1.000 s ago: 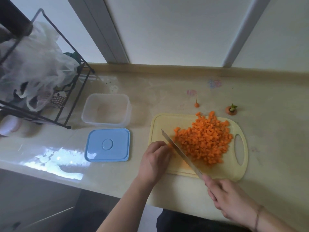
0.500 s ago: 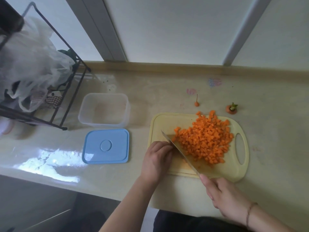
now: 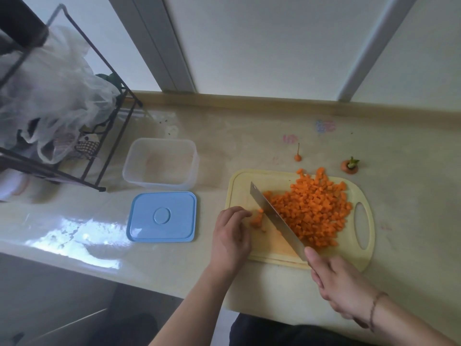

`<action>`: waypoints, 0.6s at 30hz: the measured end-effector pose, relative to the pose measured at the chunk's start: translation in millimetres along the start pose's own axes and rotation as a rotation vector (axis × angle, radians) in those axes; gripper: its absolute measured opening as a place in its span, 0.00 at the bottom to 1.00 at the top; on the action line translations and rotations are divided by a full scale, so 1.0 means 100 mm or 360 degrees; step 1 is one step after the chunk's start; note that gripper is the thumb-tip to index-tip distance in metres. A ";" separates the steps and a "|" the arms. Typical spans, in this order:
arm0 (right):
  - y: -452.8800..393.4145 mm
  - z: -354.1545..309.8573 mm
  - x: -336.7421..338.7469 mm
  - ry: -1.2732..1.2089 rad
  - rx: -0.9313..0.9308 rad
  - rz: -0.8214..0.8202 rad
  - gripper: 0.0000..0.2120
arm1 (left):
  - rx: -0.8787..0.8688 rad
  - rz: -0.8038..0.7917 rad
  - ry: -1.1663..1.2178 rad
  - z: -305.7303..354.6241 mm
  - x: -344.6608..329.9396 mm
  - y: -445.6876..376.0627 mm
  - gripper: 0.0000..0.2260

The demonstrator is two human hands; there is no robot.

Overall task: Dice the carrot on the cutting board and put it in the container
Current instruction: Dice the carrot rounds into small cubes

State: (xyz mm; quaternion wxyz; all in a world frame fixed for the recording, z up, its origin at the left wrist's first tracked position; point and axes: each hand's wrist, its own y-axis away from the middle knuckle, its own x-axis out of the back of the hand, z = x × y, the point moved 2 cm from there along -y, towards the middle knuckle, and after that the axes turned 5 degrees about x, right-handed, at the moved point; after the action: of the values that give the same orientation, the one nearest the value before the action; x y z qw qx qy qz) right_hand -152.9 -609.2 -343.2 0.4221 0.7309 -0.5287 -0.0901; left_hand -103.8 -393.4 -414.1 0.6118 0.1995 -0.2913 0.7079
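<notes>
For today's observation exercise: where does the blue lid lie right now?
In the head view, the blue lid lies flat on the counter, left of the cutting board, just in front of the clear container.

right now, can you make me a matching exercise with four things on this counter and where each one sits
Things:
1. clear plastic container
2. light blue rectangular lid
3. pile of diced orange carrot
4. cut-off carrot top with green stub

Places:
A. on the pale yellow cutting board, right of the knife blade
B. on the counter just beyond the board's far right corner
C. flat on the counter, on the near side of the container
D. beside the black wire rack, left of the board

Pairs: 1-D, 2-C, 3-A, 4-B
</notes>
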 end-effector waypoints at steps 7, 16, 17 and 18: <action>0.11 -0.07 -0.02 0.0116 0.0211 0.0014 0.28 | 0.0119 0.0031 -0.0031 0.00 0.05 0.01 0.16; -0.04 0.09 -0.19 0.0374 0.0272 0.0046 0.36 | 0.0101 0.0003 -0.0065 -0.05 0.05 0.08 0.08; -0.03 0.07 -0.19 0.0354 0.0264 0.0044 0.36 | 0.0079 -0.0015 -0.0080 -0.06 0.04 0.09 0.08; -0.02 0.05 -0.18 0.0326 0.0251 0.0033 0.35 | 0.0062 -0.0027 -0.0092 -0.07 0.03 0.09 0.07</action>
State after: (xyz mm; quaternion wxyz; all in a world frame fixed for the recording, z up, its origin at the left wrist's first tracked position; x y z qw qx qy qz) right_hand -162.2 -596.5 -353.5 0.4160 0.7618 -0.4957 0.0313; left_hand -112.8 -387.5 -418.5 0.6051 0.2341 -0.2933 0.7022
